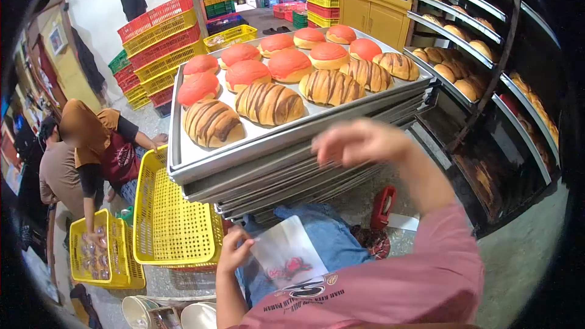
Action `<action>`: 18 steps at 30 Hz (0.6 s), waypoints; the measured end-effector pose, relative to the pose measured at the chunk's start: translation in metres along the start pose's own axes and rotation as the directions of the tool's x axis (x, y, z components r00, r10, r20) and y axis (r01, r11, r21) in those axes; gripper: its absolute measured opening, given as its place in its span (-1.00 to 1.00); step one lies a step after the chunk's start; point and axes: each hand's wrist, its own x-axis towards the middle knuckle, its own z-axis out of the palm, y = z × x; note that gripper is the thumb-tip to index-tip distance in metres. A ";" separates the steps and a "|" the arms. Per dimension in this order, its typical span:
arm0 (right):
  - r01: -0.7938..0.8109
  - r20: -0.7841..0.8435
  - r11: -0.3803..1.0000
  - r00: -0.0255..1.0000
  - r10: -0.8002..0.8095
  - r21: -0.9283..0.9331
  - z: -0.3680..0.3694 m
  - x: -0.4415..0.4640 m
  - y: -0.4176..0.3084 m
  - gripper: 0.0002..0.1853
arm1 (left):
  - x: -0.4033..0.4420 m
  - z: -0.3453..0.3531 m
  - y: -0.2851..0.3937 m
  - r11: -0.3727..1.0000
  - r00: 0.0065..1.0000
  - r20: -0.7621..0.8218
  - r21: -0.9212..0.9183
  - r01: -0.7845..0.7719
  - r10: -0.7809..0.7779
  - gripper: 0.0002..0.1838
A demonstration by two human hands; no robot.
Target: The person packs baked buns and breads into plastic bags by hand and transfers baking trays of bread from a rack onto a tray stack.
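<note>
My left hand is closed on the edge of a clear plastic bag with red print, which lies over my lap. My right hand, smeared by motion, hangs in front of the tray's near edge with its fingers partly curled; nothing shows in it. Beyond it, a metal tray on top of a stack of trays bears several buns with red tops and several brown-striped buns. The striped buns lie along the near side.
An empty yellow crate stands left of the trays. Farther left, a person reaches into a yellow crate of packed items. A red tape dispenser lies right of my lap. A bread rack stands at right.
</note>
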 end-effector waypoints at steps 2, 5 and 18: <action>0.063 -0.184 0.965 0.977 -0.112 -0.254 -0.062 0.028 -0.006 -0.56 | 0.000 0.007 -0.020 0.971 0.998 -0.058 0.235 0.051 -0.038 -0.81; -0.273 -0.564 0.880 0.826 0.007 -0.388 -0.163 0.069 0.006 -0.57 | 0.003 0.022 -0.017 0.967 0.993 -0.107 0.252 -0.029 0.057 -0.85; -0.886 -0.646 0.435 0.427 0.633 -0.160 -0.344 0.124 0.194 -0.05 | 0.010 0.021 -0.041 0.985 0.988 -0.070 0.089 0.145 -0.139 -0.87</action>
